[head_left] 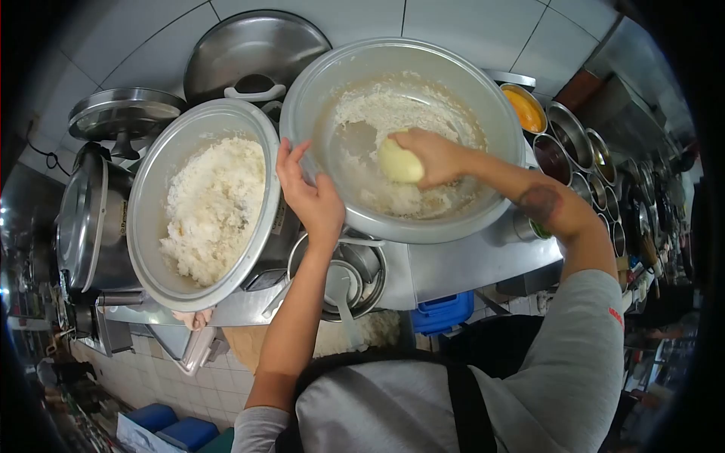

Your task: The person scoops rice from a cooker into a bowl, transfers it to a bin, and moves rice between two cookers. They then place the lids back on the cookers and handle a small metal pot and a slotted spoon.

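Observation:
A large grey metal basin (498,189) stands in front of me, with white, sticky-looking grains smeared over its bottom and sides. Inside it, my right hand (434,157) is closed on a pale yellow rounded piece (400,161) pressed against the bottom; its exact kind does not show. My left hand (311,198) rests against the basin's left rim, fingers and thumb apart. Left of that hand a second basin (140,196), tilted, holds a heap of white rice (215,208).
Below the basins sits a metal pot (377,291) with a ladle (342,291). Several metal containers (570,136) line the right side, one with orange contents (525,109). A large lid (253,49) leans on the tiled wall. A steel cooker (83,215) stands left.

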`<state>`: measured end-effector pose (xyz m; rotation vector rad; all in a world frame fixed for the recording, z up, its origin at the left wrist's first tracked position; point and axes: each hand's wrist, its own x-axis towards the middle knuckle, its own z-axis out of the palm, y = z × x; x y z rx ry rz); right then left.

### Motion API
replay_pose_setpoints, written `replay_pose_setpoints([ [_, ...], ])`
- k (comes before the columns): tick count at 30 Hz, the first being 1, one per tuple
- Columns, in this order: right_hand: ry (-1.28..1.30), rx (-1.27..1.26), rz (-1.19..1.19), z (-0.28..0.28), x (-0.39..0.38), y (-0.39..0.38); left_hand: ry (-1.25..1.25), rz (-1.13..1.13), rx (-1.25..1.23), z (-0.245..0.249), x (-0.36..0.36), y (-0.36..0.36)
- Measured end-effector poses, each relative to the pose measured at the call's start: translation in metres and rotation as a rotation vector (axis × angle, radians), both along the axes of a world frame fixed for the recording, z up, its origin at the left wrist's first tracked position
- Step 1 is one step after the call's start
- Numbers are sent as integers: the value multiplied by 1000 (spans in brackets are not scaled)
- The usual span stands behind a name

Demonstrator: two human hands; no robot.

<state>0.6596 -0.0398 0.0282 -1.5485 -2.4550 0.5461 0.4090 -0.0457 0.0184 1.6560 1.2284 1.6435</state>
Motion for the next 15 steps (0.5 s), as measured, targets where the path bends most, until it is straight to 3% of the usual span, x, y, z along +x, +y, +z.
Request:
replay_pose_setpoints([
  [2,53,-30,38,8,-4,-23,-25,53,96,-3,2,1],
  [8,73,-204,109,25,-18,-46,-33,54,85,-3,2,0],
  [10,60,-263,101,35,-17,-30,-30,61,67,-4,2,-1],
  [15,109,-137,-31,30,-22,49,21,63,88,-5,-1,-1],
])
